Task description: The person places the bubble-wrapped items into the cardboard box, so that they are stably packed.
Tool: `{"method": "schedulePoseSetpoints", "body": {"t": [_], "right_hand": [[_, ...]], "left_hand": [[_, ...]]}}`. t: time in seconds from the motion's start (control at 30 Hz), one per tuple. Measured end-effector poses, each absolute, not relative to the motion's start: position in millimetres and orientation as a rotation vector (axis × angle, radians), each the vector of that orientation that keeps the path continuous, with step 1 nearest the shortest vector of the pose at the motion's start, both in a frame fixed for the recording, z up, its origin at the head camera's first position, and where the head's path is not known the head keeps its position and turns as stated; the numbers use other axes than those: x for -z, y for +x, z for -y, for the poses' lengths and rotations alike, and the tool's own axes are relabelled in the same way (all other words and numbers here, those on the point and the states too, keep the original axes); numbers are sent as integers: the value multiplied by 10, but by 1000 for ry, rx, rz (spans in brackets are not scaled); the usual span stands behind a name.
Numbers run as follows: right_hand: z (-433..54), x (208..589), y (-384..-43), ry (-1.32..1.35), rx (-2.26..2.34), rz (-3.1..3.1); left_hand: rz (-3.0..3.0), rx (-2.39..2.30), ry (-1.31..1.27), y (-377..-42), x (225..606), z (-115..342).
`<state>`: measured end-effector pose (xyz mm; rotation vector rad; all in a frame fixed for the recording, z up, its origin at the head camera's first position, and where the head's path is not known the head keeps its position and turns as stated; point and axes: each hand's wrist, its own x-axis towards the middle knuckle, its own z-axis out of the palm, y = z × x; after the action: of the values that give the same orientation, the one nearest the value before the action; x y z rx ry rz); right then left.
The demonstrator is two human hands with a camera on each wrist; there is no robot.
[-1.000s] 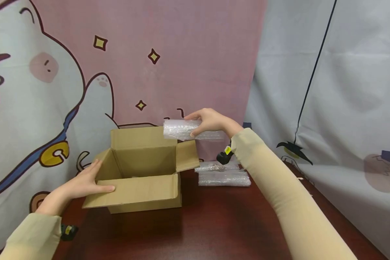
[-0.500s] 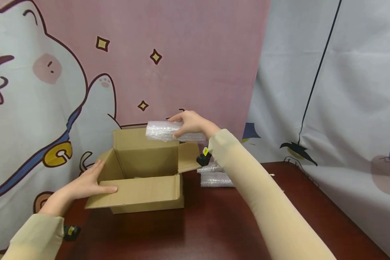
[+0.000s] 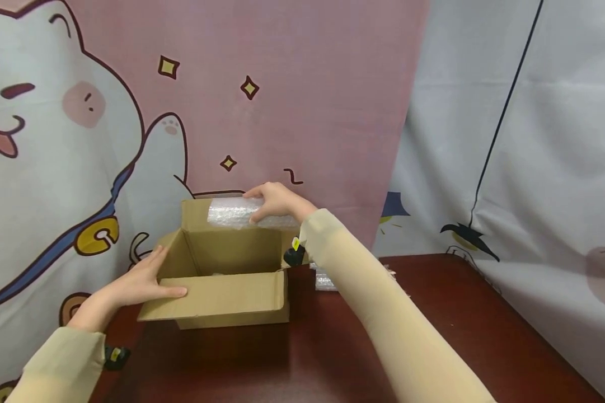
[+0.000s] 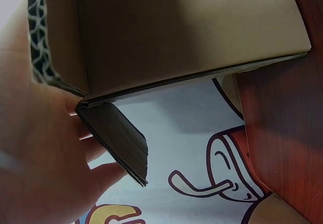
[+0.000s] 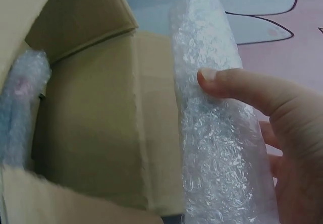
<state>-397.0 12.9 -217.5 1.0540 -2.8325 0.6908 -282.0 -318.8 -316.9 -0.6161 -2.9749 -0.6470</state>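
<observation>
An open cardboard box [image 3: 234, 249] stands on the dark table with its flaps spread outward. My left hand [image 3: 136, 282] grips the box's left front corner, thumb over the front flap [image 3: 221, 296] and fingers behind the side flap [image 4: 118, 138]. Above the back of the box, my right hand [image 3: 277, 201] holds a bubble-wrapped bundle [image 3: 229, 212] lengthwise, its thumb pressed on the near side. In the right wrist view this clear bundle [image 5: 212, 133] is beside the back flap. Another bubble-wrapped item [image 5: 20, 103] lies inside the box.
More bubble-wrapped bundles [image 3: 325, 281] lie right of the box, partly hidden by my right sleeve [image 3: 362, 274]. The reddish-brown table [image 3: 458, 313] extends to the right. A printed cloth [image 3: 332, 112] hangs close behind the box.
My right hand has carried the bubble-wrapped bundle leftward from the box's right side to over its back part, lowering slightly. My left hand keeps its grip on the box.
</observation>
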Motion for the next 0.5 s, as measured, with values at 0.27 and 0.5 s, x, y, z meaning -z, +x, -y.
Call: {"method": "schedulePoseSetpoints", "body": {"t": [0.27, 0.5], "right_hand": [[81, 2326, -3999, 1045, -672, 2827], [218, 2462, -4015, 1074, -687, 2830]], "left_hand": [[2985, 647, -597, -2830, 3155, 3177], [2986, 653, -599, -2804, 3150, 3165]]}}
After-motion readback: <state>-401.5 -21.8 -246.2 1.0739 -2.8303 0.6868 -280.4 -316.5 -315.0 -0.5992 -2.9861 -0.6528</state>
